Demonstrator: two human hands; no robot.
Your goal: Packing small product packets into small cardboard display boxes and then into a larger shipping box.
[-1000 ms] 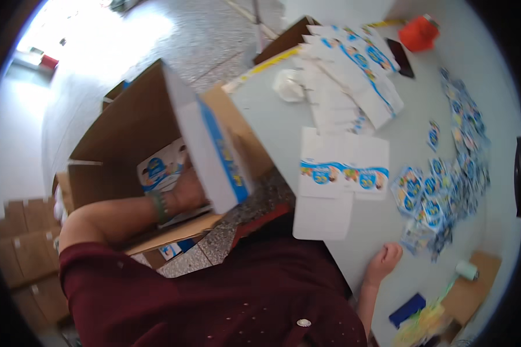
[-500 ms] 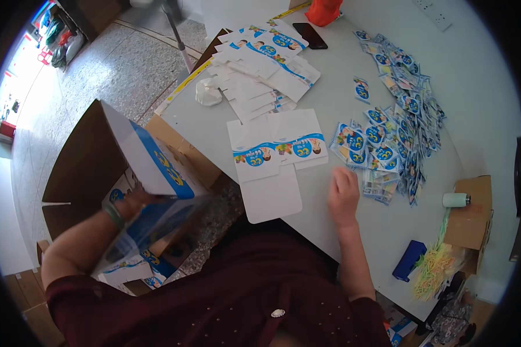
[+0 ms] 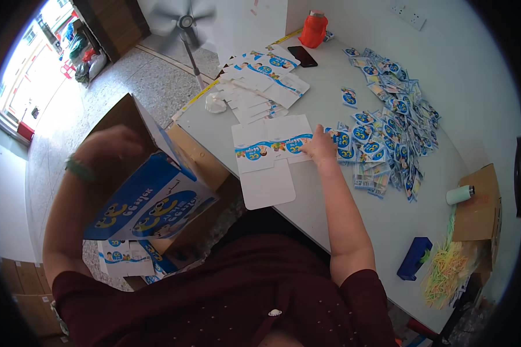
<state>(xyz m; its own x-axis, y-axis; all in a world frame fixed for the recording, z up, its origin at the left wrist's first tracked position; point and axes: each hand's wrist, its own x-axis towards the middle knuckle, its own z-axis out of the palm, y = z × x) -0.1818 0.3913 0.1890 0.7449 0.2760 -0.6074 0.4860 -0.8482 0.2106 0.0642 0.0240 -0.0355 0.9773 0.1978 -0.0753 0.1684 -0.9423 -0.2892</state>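
My right hand (image 3: 322, 146) is at the right edge of a flat white carton (image 3: 275, 147) with a blue printed band; thumb and fingers apart, not closed. The carton lies on the desk (image 3: 312, 214), a plain flap toward me. Just right of my hand: a heap of small blue-and-white sachets (image 3: 399, 124), spread toward the wall, with a single sachet (image 3: 349, 97) apart from it.

My left hand (image 3: 118, 144) is above a large blue-and-white box (image 3: 156, 202), left of the desk; blurred, cannot tell whether its fingers are closed. Green band (image 3: 81, 168) on that wrist.

Beyond the carton: a fanned stack of flat cartons (image 3: 266, 72), a crumpled white item (image 3: 216, 103) beside it, a black phone (image 3: 303, 56).
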